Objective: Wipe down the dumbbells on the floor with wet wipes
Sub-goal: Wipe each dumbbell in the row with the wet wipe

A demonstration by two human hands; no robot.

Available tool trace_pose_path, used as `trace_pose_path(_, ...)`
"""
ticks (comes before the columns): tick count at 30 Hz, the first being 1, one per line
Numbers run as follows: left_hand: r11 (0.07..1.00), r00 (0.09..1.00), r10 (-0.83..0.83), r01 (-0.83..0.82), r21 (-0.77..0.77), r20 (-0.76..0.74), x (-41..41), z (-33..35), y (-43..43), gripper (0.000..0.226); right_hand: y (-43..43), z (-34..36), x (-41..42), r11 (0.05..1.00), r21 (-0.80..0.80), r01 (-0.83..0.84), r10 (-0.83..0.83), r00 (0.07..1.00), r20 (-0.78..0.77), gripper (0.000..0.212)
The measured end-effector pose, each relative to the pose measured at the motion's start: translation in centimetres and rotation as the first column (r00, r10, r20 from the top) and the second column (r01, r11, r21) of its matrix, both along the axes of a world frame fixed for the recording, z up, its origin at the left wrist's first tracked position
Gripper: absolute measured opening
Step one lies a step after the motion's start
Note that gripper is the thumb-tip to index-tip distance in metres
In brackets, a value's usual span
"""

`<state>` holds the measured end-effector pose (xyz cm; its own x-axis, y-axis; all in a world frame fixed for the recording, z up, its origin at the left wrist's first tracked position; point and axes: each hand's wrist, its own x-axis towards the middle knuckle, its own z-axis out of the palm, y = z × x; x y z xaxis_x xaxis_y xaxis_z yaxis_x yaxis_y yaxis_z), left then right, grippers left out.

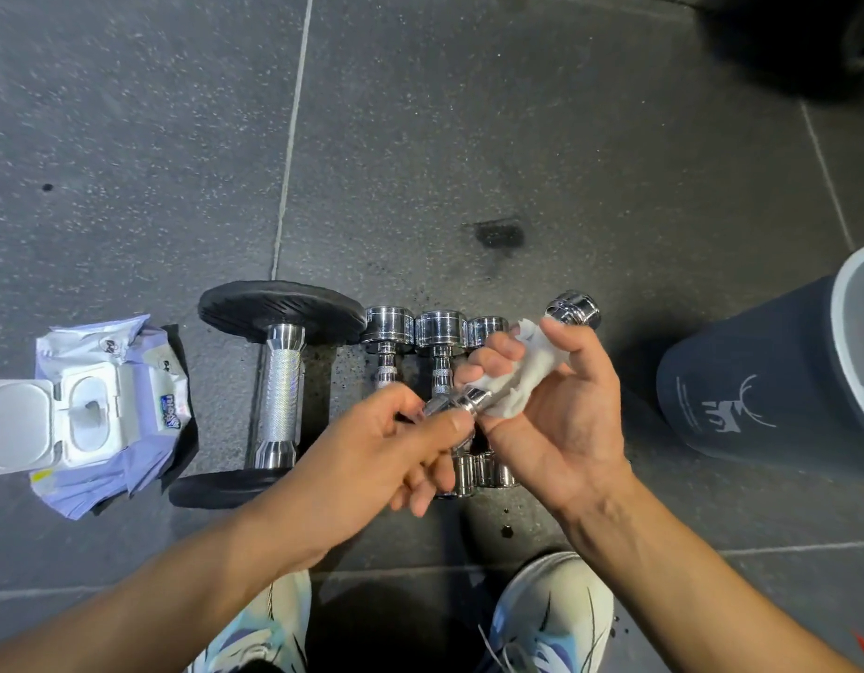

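The left hand (372, 459) pinches the near end of a small shiny chrome dumbbell (573, 309), the right hand (561, 420) grips a crumpled white wet wipe (527, 376) round its handle; slick metal may drop onto the chrome row (440, 330) below.
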<state>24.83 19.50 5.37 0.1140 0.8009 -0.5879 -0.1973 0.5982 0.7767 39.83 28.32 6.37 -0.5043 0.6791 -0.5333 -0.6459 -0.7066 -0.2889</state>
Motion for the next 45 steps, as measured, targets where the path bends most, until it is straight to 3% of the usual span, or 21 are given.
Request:
trace_pose_path(3,0.977,0.932,0.012,0.066,-0.203,0.361,-0.2,0.4,-0.2,0.049,0.4,0.6,0.1,0.999,0.03,0.018,-0.017,0.999,-0.028,0.016)
trace_pose_path(5,0.948,0.852,0.115,0.059,-0.312,0.51,0.1,0.4,-0.2,0.053,0.6,0.8,-0.1,0.999,0.049,0.022,-0.021,0.999,-0.027,0.014)
trace_pose_path(8,0.923,0.824,0.229,-0.015,-0.384,0.518,0.3,0.4,-0.1,0.054,0.7,1.0,-0.3,0.996,0.081,0.023,-0.022,1.0,-0.018,0.012)
trace_pose_path(11,0.936,0.844,0.236,-0.063,-0.347,0.482,0.1,0.5,-0.1,0.047,0.7,0.9,-0.1,0.996,0.085,-0.017,0.018,1.0,-0.006,0.021)
trace_pose_path(14,0.975,0.942,0.203,-0.167,-0.149,0.268,0.4,0.5,-0.3,0.035,1.0,0.5,0.2,0.996,0.079,-0.046,0.044,0.999,0.028,0.019)
trace_pose_path(16,0.981,0.98,0.16,-0.145,0.129,-0.118,0.7,0.2,-0.8,0.026,1.0,0.1,0.3,0.998,0.058,-0.024,0.021,0.999,0.05,0.024)
trace_pose_path(18,0.937,0.838,0.149,0.049,0.345,-0.525,0.7,-0.3,-1.4,0.034,0.8,-0.1,0.3,0.999,0.049,0.005,-0.006,0.999,0.032,0.019)
trace_pose_path(20,0.902,0.741,0.163,0.156,0.403,-0.652,0.7,-0.6,-1.8,0.039,0.8,-0.1,0.2,0.998,0.04,0.042,-0.043,0.999,0.012,0.021)
trace_pose_path(21,0.918,0.79,0.164,0.097,0.384,-0.59,0.6,-0.5,-1.8,0.039,0.8,0.0,0.1,0.998,0.039,0.052,-0.052,0.999,0.011,0.022)
trace_pose_path(23,0.965,0.937,0.185,-0.117,0.234,-0.295,0.7,-0.1,-1.4,0.041,0.9,0.1,0.1,0.997,0.054,0.057,-0.058,0.998,0.024,0.017)
trace_pose_path(25,0.967,0.967,0.245,-0.238,0.094,-0.072,0.8,0.4,-0.9,0.042,1.0,0.4,0.1,0.997,0.068,0.047,-0.049,0.999,0.021,0.012)
trace_pose_path(27,0.962,0.954,0.273,-0.266,-0.067,0.126,0.8,0.8,-0.6,0.041,1.0,0.6,0.2,0.997,0.059,0.042,-0.042,0.999,-0.003,0.012)
trace_pose_path(30,0.941,0.882,0.26,-0.14,-0.307,0.394,0.6,1.2,-0.1,0.039,1.0,0.7,0.1,0.998,0.055,0.041,-0.04,0.999,-0.013,0.011)
trace_pose_path(33,0.909,0.814,0.307,-0.098,-0.404,0.494,0.4,1.2,0.1,0.039,0.9,0.8,0.0,0.998,0.062,0.033,-0.033,0.999,-0.009,0.01)
trace_pose_path(35,0.92,0.844,0.329,-0.186,-0.345,0.423,0.7,1.3,0.0,0.028,0.9,0.8,0.0,0.998,0.069,0.01,-0.011,1.0,0.017,0.014)
trace_pose_path(36,0.942,0.9,0.301,-0.229,-0.247,0.314,0.9,1.1,-0.2,0.023,0.9,0.7,0.1,0.997,0.072,-0.008,0.005,0.999,0.032,0.015)
trace_pose_path(38,0.974,0.974,0.221,-0.217,0.066,-0.056,0.9,0.4,-0.8,0.027,0.8,0.4,0.1,0.997,0.073,-0.023,0.019,0.998,0.06,0.012)
trace_pose_path(39,0.969,0.952,0.198,-0.154,0.193,-0.235,0.9,-0.1,-1.2,0.035,0.7,0.1,0.1,0.997,0.075,-0.027,0.021,0.997,0.071,0.013)
trace_pose_path(41,0.958,0.875,0.183,-0.055,0.283,-0.448,0.8,-0.8,-2.0,0.042,0.5,-0.3,-0.1,0.998,0.065,-0.027,0.023,0.998,0.059,0.023)
trace_pose_path(43,0.96,0.878,0.184,-0.064,0.271,-0.442,0.7,-0.8,-2.4,0.04,0.4,-0.6,-0.3,0.998,0.059,0.001,-0.003,0.999,0.039,0.035)
trace_pose_path(45,0.973,0.949,0.186,-0.142,0.181,-0.255,0.5,0.0,-2.2,0.038,0.4,-0.6,-0.2,0.997,0.072,0.002,-0.003,1.0,0.021,0.034)
